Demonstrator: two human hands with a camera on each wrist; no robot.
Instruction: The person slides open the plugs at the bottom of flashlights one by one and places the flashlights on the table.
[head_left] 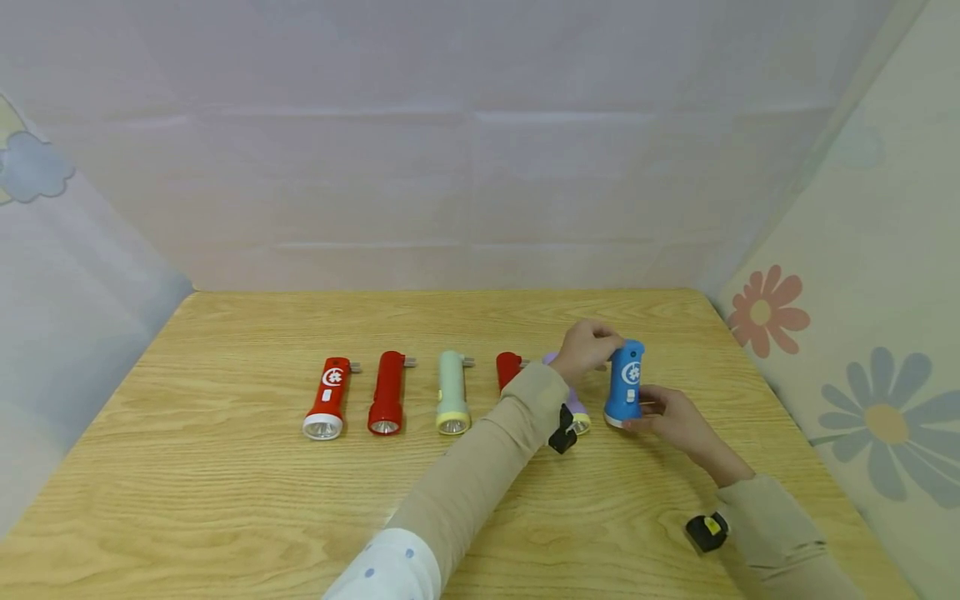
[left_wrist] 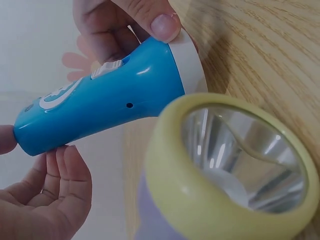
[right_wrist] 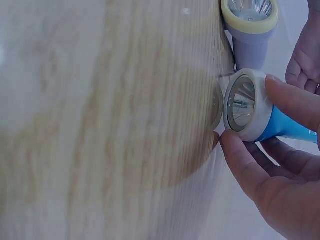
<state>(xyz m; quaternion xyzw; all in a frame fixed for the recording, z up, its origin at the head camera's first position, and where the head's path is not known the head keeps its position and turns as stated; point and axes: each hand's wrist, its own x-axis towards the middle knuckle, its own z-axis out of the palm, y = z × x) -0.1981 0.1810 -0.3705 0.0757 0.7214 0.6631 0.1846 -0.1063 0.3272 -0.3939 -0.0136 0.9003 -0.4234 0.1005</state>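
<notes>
A blue flashlight (head_left: 625, 379) with a white head rim, a white switch and a white emblem is tilted at the right end of a row, its head low by the table. My left hand (head_left: 587, 348) pinches its tail end; in the left wrist view, thumb and fingers meet the tail from two sides. Around the head end, my right hand (head_left: 675, 423) grips with the thumb on the white rim (right_wrist: 261, 102). Just left of it lies a purple flashlight (head_left: 576, 403) with a yellow rim, partly hidden by my left wrist.
Further left on the wooden table (head_left: 247, 500) lie a red flashlight (head_left: 507, 367) partly covered by my left sleeve, a pale green one (head_left: 452, 383), a plain red one (head_left: 387, 387) and a red one with a white rim (head_left: 330, 392). Metal plug prongs stick out near several tails.
</notes>
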